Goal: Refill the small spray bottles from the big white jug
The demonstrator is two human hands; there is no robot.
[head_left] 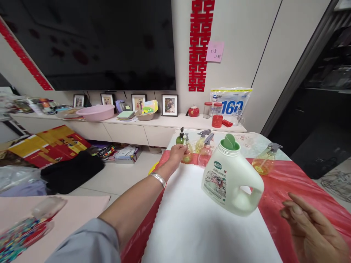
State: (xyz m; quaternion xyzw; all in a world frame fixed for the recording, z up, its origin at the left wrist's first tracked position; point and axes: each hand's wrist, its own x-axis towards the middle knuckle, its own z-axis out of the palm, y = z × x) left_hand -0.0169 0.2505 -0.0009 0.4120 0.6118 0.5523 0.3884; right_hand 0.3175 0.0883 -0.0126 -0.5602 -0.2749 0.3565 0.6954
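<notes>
My left hand [177, 153] reaches far forward, its fingers closed around a clear spray bottle [188, 155] with yellowish liquid. Behind it stands a dark green pump bottle [180, 138]. Just right are a yellow-tinted spray bottle [199, 145] and a pink-tinted spray bottle [205, 155], both with grey trigger heads. A large pale green detergent jug [233, 179] stands upright on the white mat [189, 219], a green piece [230, 141] in its mouth. My right hand [312, 230] hovers at the lower right, fingers loosely bent and apart, holding nothing.
Another spray bottle [264, 160] with amber liquid stands right of the jug on the red cover [285, 186]. Behind the table runs a low cabinet [126, 132] with photo frames, a pink basin [95, 112] and jars. At the lower left, a pink surface [87, 208] holds colourful small pieces.
</notes>
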